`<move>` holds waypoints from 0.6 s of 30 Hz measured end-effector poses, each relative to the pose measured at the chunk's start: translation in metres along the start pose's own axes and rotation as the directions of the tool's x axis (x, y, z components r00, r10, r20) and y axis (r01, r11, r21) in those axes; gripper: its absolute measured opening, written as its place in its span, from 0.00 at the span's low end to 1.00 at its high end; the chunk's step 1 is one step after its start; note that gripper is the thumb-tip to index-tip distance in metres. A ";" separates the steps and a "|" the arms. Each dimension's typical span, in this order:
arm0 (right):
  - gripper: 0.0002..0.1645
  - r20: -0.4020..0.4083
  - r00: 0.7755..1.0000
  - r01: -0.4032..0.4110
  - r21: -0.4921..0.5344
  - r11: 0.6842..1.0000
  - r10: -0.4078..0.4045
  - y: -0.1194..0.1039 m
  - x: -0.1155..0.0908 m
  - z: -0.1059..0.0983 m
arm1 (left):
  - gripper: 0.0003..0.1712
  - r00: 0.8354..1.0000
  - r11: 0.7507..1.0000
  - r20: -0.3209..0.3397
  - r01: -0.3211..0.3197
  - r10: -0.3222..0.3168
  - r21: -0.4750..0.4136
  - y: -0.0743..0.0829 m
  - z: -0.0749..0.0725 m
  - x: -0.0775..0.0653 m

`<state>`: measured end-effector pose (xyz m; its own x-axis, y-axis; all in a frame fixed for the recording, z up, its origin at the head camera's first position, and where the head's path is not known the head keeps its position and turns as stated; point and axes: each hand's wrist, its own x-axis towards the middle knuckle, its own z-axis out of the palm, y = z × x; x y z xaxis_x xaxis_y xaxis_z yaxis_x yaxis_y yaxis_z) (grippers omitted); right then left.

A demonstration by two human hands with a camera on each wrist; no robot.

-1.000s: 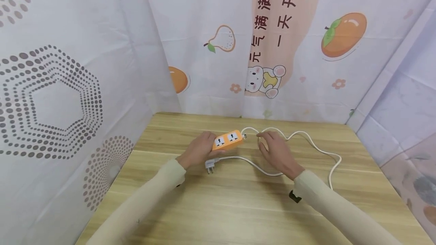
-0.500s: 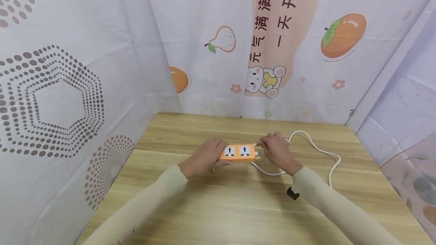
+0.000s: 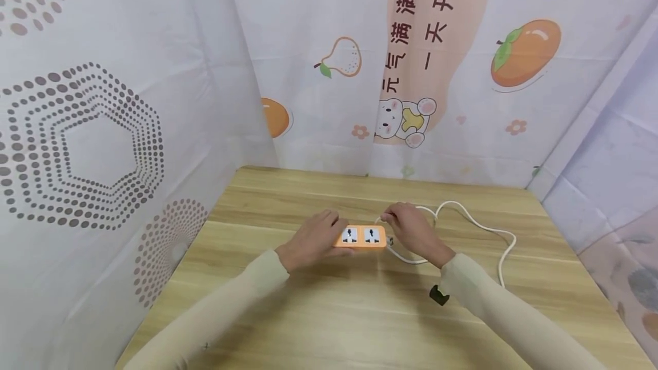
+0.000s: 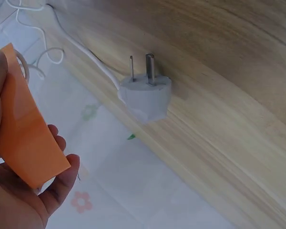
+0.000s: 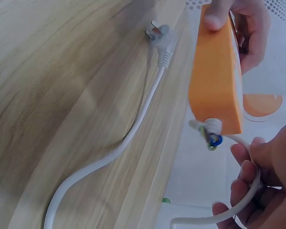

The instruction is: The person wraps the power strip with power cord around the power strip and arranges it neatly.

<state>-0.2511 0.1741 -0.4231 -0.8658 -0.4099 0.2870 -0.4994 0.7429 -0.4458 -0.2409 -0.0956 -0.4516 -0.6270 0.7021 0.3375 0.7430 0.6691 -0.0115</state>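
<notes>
My left hand (image 3: 313, 238) grips the left end of an orange power strip (image 3: 361, 236) with two white socket faces turned up. In the right wrist view, a short twist of coloured wires (image 5: 213, 138) sticks out beside the white collar at the strip's end. My right hand (image 3: 411, 227) is just right of that end, its fingers curled round the white power cord (image 5: 229, 212). The cord's grey-white plug (image 4: 145, 98) lies on the table with its metal pins showing; the left hand and strip hide it in the head view.
The cord (image 3: 506, 253) loops across the right side of the wood-grain table (image 3: 329, 313). A printed white curtain (image 3: 313, 147) stands along the table's back edge, with more curtain at the left and right.
The power strip has come nearer and turned from slanting to level, and it now covers the plug. My right hand has moved a little left and taken hold of the cord.
</notes>
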 end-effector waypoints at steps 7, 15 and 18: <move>0.10 0.008 1.000 0.019 0.031 0.999 -0.020 -0.006 -0.001 0.001 | 0.32 0.998 0.999 0.044 0.046 -0.046 0.010 -0.002 -0.002 0.000; 0.07 -0.023 0.997 0.077 0.006 0.997 -0.077 -0.013 -0.004 0.005 | 0.34 0.993 0.994 0.065 0.094 -0.098 0.058 0.002 0.001 0.005; 0.08 -0.020 0.998 0.052 0.003 0.999 -0.052 -0.013 -0.005 0.005 | 0.35 0.994 0.992 0.053 0.095 -0.100 0.086 0.003 0.002 0.005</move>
<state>-0.2406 0.1636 -0.4225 -0.8377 -0.4375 0.3268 -0.5442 0.7188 -0.4327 -0.2425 -0.0895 -0.4523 -0.7098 0.6436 0.2864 0.6571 0.7514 -0.0599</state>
